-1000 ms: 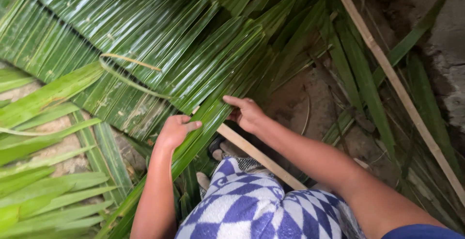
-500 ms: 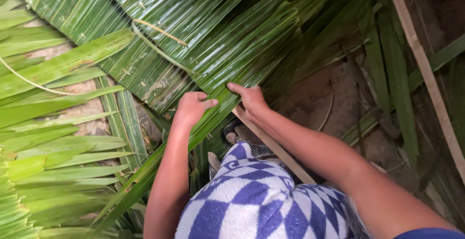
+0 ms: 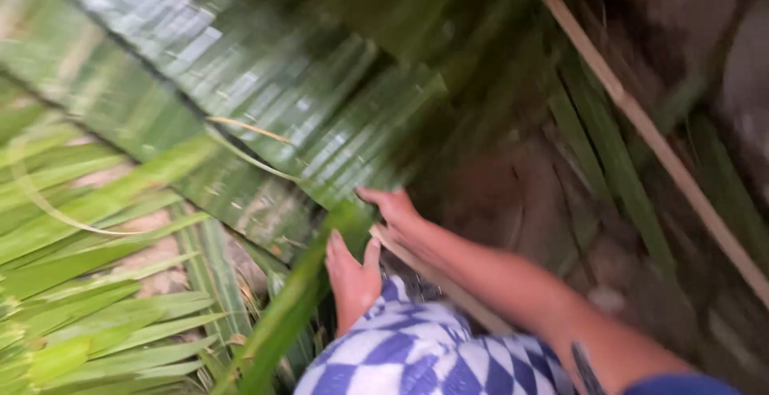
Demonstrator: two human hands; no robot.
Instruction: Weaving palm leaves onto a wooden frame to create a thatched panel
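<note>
Both hands have slid lower and closer to the blue-and-white checked cloth (image 3: 424, 355) since the earlier frame, and the picture is now blurry. From the head camera, the left hand (image 3: 352, 275) lies flat just above that cloth, fingers straight and together, pressing a long green palm leaf strip (image 3: 296, 307). The right hand (image 3: 396, 207), farther above the cloth, has its fingers stretched open on the edge of the wide mat of shiny green woven leaves (image 3: 264, 114). Pressing flat and steady should keep the strips tight. A thin pale wooden stick (image 3: 448, 291) runs under the right arm.

Green palm fronds (image 3: 240, 98) cover the dirt ground (image 3: 513, 195).
</note>
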